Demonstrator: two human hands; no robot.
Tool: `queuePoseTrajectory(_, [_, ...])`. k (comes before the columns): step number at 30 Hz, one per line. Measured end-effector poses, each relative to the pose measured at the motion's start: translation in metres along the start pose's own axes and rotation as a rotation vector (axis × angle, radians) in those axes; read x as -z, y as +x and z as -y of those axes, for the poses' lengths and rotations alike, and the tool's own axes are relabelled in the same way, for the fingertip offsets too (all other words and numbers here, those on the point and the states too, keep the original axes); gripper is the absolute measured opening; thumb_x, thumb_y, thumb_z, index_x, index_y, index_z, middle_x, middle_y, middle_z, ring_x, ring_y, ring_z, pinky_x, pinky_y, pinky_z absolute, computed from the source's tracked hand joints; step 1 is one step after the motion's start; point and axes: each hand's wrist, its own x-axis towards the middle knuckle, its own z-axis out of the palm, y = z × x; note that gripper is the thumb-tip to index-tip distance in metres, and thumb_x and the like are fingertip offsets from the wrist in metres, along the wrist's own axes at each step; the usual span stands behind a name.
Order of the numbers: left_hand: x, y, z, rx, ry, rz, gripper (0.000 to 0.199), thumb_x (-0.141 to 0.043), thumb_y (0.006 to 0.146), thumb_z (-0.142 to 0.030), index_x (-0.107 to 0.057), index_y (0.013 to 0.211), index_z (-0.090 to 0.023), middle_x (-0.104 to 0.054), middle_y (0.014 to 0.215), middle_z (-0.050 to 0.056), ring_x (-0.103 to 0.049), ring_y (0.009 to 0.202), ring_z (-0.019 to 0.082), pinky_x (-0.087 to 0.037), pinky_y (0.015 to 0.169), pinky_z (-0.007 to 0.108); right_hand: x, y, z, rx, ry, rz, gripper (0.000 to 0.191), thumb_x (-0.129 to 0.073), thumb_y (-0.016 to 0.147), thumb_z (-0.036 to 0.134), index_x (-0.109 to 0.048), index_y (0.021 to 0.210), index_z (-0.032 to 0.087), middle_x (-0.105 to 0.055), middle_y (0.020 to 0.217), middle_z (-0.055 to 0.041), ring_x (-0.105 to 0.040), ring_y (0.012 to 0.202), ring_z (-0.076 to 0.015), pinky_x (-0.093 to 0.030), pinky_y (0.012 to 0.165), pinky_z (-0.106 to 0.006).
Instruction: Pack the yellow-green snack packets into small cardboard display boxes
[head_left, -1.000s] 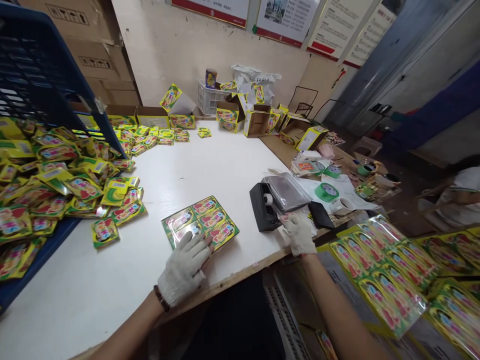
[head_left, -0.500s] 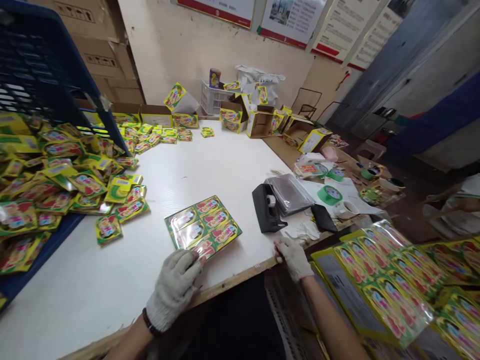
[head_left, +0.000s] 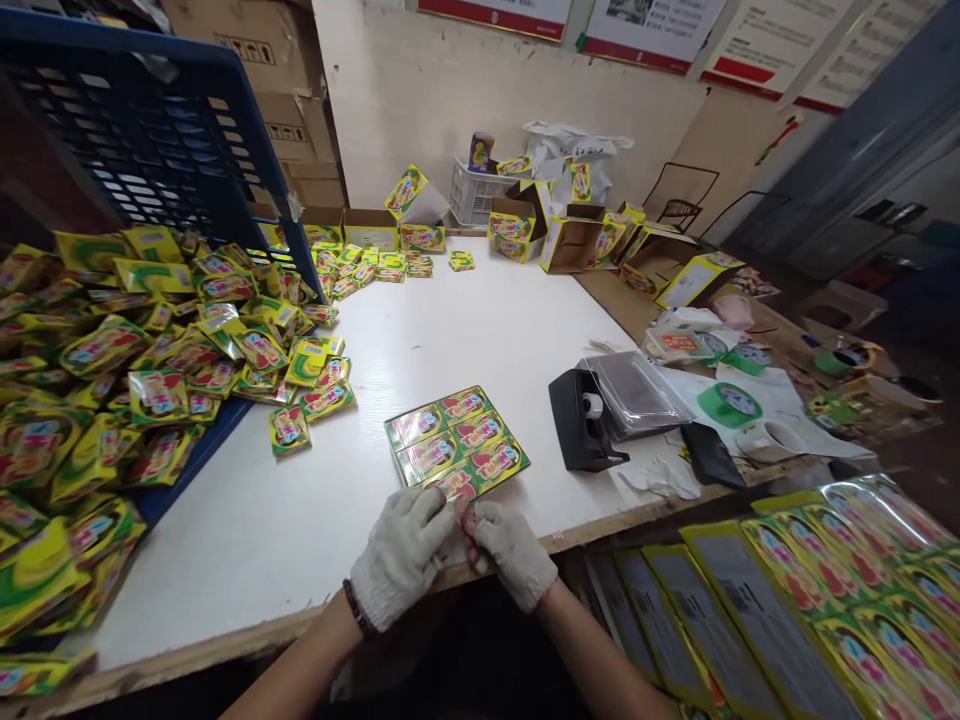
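While both gloved hands meet at the near edge of the desk [head_left: 465,330], each grip pinches the near edge of the packet block [head_left: 456,442]: left hand [head_left: 401,553] with fingers curled onto its near-left corner, right hand [head_left: 516,553] just beside it, fingertips closed on the same edge. What exactly sits between the fingertips is too small to tell.

Block: six yellow-green sachets in a flat two-by-three sheet, under glossy film, lying on the white desk close to the front edge, turned slightly askew.

Right of it, apart: black tape dispenser [head_left: 585,420] with a clear plastic tray [head_left: 634,390] touching it, then green tape rolls [head_left: 729,404]. Left: loose sachet pile [head_left: 150,370] spilling from a tipped blue crate [head_left: 150,150]. Far end: open cartons [head_left: 570,240]. Lower right, below desk level: finished sheets [head_left: 840,590].

Risks, as judged:
- Block lies near the edge; a pull toward the body could slide it off.
- Knit gloves on glossy film give poor purchase; a slip could shift the sachets out of row.
- Pinching one edge only may let the sheet buckle if lifted.
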Motion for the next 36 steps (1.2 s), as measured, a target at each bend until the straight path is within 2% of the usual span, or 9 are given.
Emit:
queuePoseTrajectory(2, [0.002, 0.006, -0.003, 0.071, 0.036, 0.107, 0.030, -0.060, 0.079, -0.021, -0.063, 0.108, -0.022, -0.063, 0.092, 0.006, -0.055, 0.082, 0.023, -0.044, 0.068, 0.037, 0.001, -0.001, -0.004, 0.005, 0.042, -0.002, 0.043, -0.066, 0.071, 0.060, -0.054, 0.063, 0.020, -0.053, 0.049, 0.0042, -0.044, 0.040, -0.0080, -0.034, 0.042, -0.022])
queuePoseTrajectory(5, [-0.007, 0.015, -0.004, 0.132, 0.093, 0.052, 0.010, -0.061, 0.084, -0.031, -0.067, 0.085, -0.022, -0.061, 0.081, 0.005, -0.052, 0.073, 0.022, -0.038, 0.062, 0.035, 0.002, -0.004, -0.008, -0.020, 0.212, 0.059, 0.043, -0.071, 0.066, 0.060, -0.056, 0.066, 0.020, -0.056, 0.056, 0.0026, -0.049, 0.047, -0.0085, -0.036, 0.044, -0.021])
queuePoseTrajectory(12, [-0.016, 0.020, -0.006, 0.083, 0.082, -0.018, 0.012, -0.055, 0.079, -0.011, -0.063, 0.077, -0.019, -0.061, 0.076, 0.004, -0.049, 0.068, 0.020, -0.034, 0.060, 0.034, 0.020, -0.003, 0.003, -0.209, 0.257, -0.121, 0.052, -0.063, 0.070, 0.070, -0.049, 0.081, 0.021, -0.060, 0.063, 0.0011, -0.055, 0.046, -0.0108, -0.040, 0.040, -0.021])
queuePoseTrajectory(15, [0.002, 0.034, 0.013, 0.152, -0.041, 0.089, 0.010, -0.057, 0.084, -0.023, -0.062, 0.075, -0.020, -0.059, 0.079, 0.004, -0.053, 0.072, 0.019, -0.039, 0.065, 0.033, 0.033, 0.011, 0.019, -0.154, 0.046, -0.227, 0.041, -0.055, 0.079, 0.062, -0.047, 0.081, 0.022, -0.056, 0.057, 0.0035, -0.055, 0.045, -0.0112, -0.039, 0.039, -0.021])
queuePoseTrajectory(19, [0.013, 0.052, 0.060, 0.280, -0.003, 0.030, 0.018, -0.051, 0.089, -0.027, -0.068, 0.087, -0.020, -0.060, 0.096, 0.009, -0.057, 0.102, 0.026, -0.047, 0.080, 0.038, 0.055, 0.045, 0.049, -0.068, -0.106, -0.276, 0.027, -0.060, 0.079, 0.045, -0.049, 0.074, 0.020, -0.056, 0.055, 0.0025, -0.054, 0.045, -0.0107, -0.038, 0.040, -0.020])
queuePoseTrajectory(23, [0.008, 0.031, 0.071, 0.270, -0.104, 0.079, 0.023, -0.046, 0.091, -0.024, -0.069, 0.091, -0.022, -0.059, 0.106, 0.009, -0.056, 0.110, 0.025, -0.051, 0.086, 0.037, 0.072, 0.065, 0.074, 0.066, -0.251, -0.421, 0.016, -0.062, 0.075, 0.033, -0.053, 0.073, 0.020, -0.057, 0.056, 0.0023, -0.052, 0.045, -0.0114, -0.036, 0.042, -0.022])
queuePoseTrajectory(27, [-0.003, -0.020, 0.043, 0.182, -0.117, -0.012, 0.028, -0.048, 0.089, -0.018, -0.067, 0.108, -0.023, -0.058, 0.110, 0.010, -0.058, 0.101, 0.022, -0.053, 0.082, 0.033, 0.108, 0.041, 0.081, 0.246, -0.395, -0.666, 0.017, -0.059, 0.075, 0.034, -0.061, 0.086, 0.021, -0.066, 0.077, -0.0030, -0.060, 0.069, -0.0179, -0.047, 0.064, -0.030])
queuePoseTrajectory(31, [-0.019, -0.052, 0.026, 0.014, -0.086, -0.065, 0.037, -0.043, 0.087, -0.012, -0.062, 0.118, -0.019, -0.061, 0.100, 0.010, -0.060, 0.087, 0.018, -0.054, 0.072, 0.025, 0.170, 0.000, 0.077, 0.292, -0.510, -0.954, 0.021, -0.053, 0.076, 0.036, -0.064, 0.083, 0.020, -0.067, 0.101, -0.0130, -0.055, 0.106, -0.0290, -0.042, 0.089, -0.039])
queuePoseTrajectory(36, [-0.037, -0.034, 0.018, -0.018, 0.059, -0.111, 0.030, -0.044, 0.084, -0.011, -0.065, 0.106, -0.016, -0.061, 0.087, 0.009, -0.056, 0.071, 0.017, -0.047, 0.058, 0.025, 0.212, -0.009, 0.064, 0.194, -0.541, -0.893, 0.017, -0.060, 0.067, 0.037, -0.063, 0.057, 0.023, -0.068, 0.070, -0.0092, -0.061, 0.083, -0.0285, -0.044, 0.078, -0.038])
